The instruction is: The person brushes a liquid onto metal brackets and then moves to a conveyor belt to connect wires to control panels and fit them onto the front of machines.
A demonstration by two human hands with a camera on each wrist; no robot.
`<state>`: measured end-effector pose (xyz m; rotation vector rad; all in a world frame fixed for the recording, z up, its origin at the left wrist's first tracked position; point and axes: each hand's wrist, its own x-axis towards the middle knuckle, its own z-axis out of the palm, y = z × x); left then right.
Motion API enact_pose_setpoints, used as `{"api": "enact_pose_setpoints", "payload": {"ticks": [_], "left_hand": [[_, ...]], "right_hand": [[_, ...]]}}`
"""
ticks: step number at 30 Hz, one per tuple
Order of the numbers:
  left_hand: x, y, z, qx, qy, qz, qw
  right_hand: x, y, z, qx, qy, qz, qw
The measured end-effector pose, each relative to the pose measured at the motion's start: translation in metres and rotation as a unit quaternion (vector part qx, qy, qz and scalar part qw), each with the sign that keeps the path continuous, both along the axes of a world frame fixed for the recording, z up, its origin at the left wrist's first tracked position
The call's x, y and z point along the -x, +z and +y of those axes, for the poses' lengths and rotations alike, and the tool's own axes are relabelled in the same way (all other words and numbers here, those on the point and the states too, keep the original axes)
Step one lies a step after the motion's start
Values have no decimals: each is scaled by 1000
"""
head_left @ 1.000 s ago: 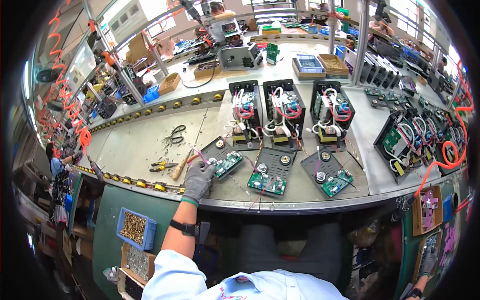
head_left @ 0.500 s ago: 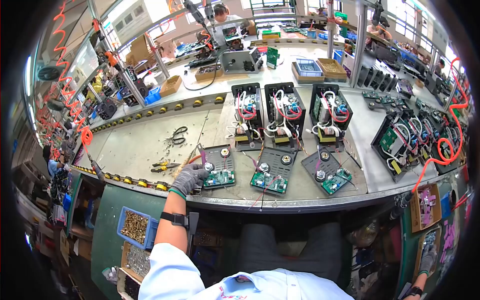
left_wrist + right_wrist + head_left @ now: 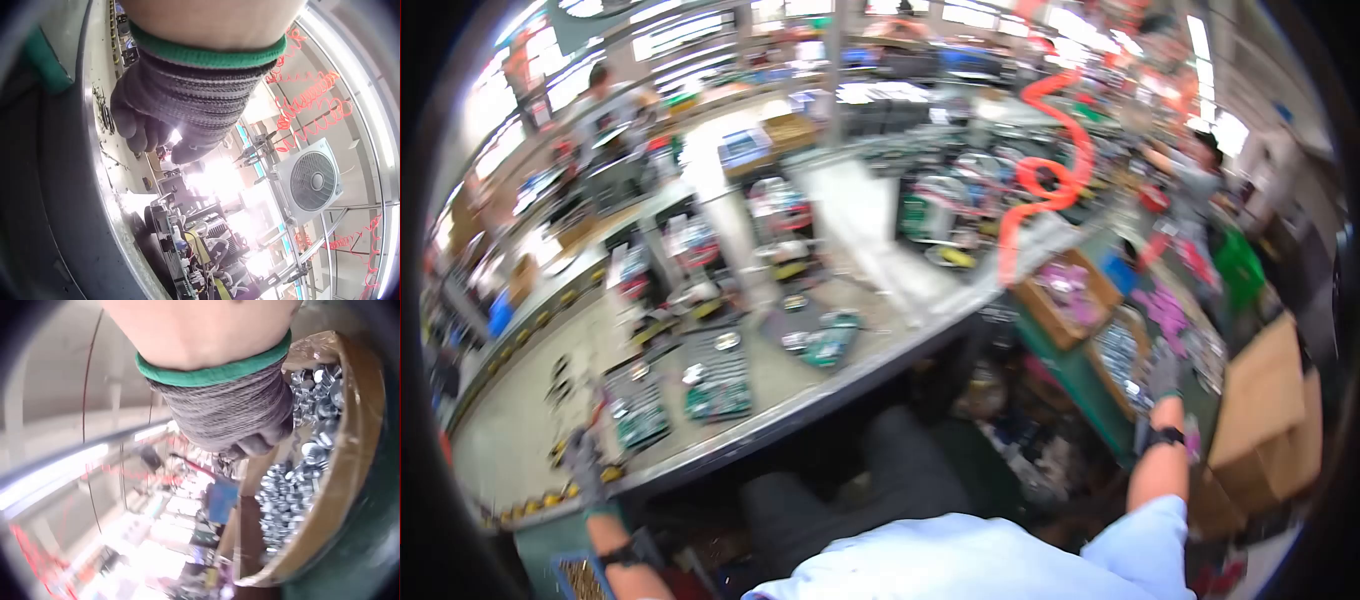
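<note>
My gloved left hand [image 3: 585, 465] is at the bench's front left, just left of a black vented plate with a green circuit board [image 3: 637, 415]. In the left wrist view its fingers hang loosely bent, thumb apart, with nothing showing between them. Two similar plates, a middle one [image 3: 718, 375] and a right one [image 3: 808, 335], lie farther along. On my right, the gloved right hand [image 3: 1165, 372] is over a cardboard box [image 3: 362, 419] of shiny metal screws [image 3: 290, 494]. Its fingers are curled and their tips hidden; I cannot tell whether they hold screws.
Three wired units, one of them the rightmost [image 3: 783, 215], stand behind the plates. A box of purple parts [image 3: 1065, 290] adjoins the screw box. A large carton [image 3: 1265, 430] stands at far right, a blue bin [image 3: 565, 572] at lower left. An orange coiled hose [image 3: 1083, 150] hangs over the bench.
The head view has swung right and is blurred. My left hand has come away from the left plate, which was turned straighter and set down. My right hand stays at the screw box.
</note>
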<state>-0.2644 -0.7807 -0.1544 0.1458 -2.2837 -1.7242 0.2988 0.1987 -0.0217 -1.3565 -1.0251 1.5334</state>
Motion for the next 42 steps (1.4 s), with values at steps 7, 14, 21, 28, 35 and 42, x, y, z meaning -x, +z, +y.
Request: {"api": "enact_pose_setpoints", "payload": {"ticks": [7, 14, 21, 28, 35, 42], "left_hand": [[29, 9, -14, 8, 5, 35, 999], [-54, 107, 110, 55, -81, 85, 991], [-98, 86, 136, 73, -34, 74, 994], [24, 79, 50, 204, -20, -136, 969], [85, 29, 64, 414, -393, -92, 816], [79, 59, 81, 531, -380, 14, 757]], "right_hand": [[-5, 21, -20, 28, 118, 299, 946], [80, 72, -133, -151, 319, 90, 931], [298, 48, -276, -341, 551, -134, 749], [542, -19, -196, -495, 519, -319, 619], [580, -38, -197, -360, 581, -363, 633], [585, -27, -218, -384, 641, -349, 565]]}}
